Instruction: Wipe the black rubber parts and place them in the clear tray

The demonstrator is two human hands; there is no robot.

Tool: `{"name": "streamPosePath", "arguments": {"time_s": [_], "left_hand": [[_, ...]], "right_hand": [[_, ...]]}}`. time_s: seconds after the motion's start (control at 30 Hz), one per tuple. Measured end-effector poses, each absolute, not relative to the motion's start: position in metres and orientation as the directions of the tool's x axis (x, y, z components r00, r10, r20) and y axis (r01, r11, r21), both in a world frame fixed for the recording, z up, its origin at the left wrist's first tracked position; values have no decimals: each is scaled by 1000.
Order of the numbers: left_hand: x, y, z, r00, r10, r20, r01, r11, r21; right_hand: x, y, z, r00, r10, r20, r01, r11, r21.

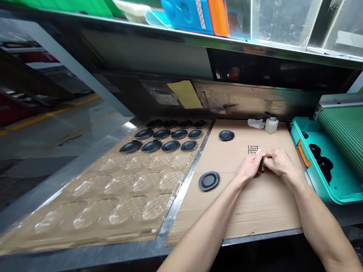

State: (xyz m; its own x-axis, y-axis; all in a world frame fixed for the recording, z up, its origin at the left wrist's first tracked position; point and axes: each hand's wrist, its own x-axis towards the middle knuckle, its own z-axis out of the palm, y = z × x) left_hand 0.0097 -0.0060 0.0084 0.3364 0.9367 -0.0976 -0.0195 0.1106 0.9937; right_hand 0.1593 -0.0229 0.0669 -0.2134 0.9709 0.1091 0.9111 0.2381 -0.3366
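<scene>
My left hand (251,165) is closed on a small black plastic part (261,163), seen nearly edge-on above the cardboard. Fingers of my right hand (278,160) are pinched at the part's right edge, and hide much of it. Something white shows at my left fingertips, too small to name. To the left of my hands, a black round dished plastic part (209,181) with a small tab lies flat on the cardboard (241,215). Farther back lies a small group of similar black parts (226,135), overlapping one another.
A clear moulded tray (136,177) at left carries black parts (151,146) in its back rows. Behind my hands stand a white bottle (271,124) and crumpled white tissue (255,123). At right, a turquoise bin (340,196) holding black parts sits beside a green conveyor belt (346,128).
</scene>
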Motion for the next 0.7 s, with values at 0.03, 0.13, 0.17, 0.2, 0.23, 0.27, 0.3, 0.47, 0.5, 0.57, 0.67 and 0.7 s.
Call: {"name": "streamPosePath", "arguments": {"time_s": [0.03,0.13,0.17,0.2,0.23,0.27,0.3,0.47,0.5,0.57,0.67,0.7], "left_hand": [[10,-6,9,339,935,-102,-26,118,993],[9,-3,12,310,929,-200,-117,246,962],[7,-2,13,303,919,-253,-171,314,934],[5,1,15,307,900,-310,-225,385,895],[2,3,16,329,873,-361,-270,453,850],[-1,5,17,366,840,-401,-303,515,802],[-4,6,18,412,805,-427,-328,568,755],[-24,10,31,543,762,-352,-475,625,620],[-30,12,35,538,772,-337,-489,612,621],[-45,18,44,487,810,-328,-464,557,689],[-72,42,55,280,925,-256,-225,323,919],[-80,53,58,186,962,-199,-72,215,974]], "right_hand": [[160,-23,67,-208,975,77,914,222,-340],[167,-23,68,-165,986,31,932,166,-322],[172,-22,68,-127,991,31,948,130,-292],[177,-21,67,-72,997,28,965,76,-251],[182,-20,67,-12,1000,21,978,16,-206],[187,-19,66,33,999,14,986,-30,-163],[191,-18,65,57,998,19,990,-55,-128],[182,-15,53,-111,979,173,974,141,-177],[175,-16,48,-150,974,169,960,184,-209],[159,-18,39,-208,968,139,941,237,-240],[143,-19,25,-243,962,125,936,266,-231],[140,-18,21,-247,961,128,933,271,-236]]}}
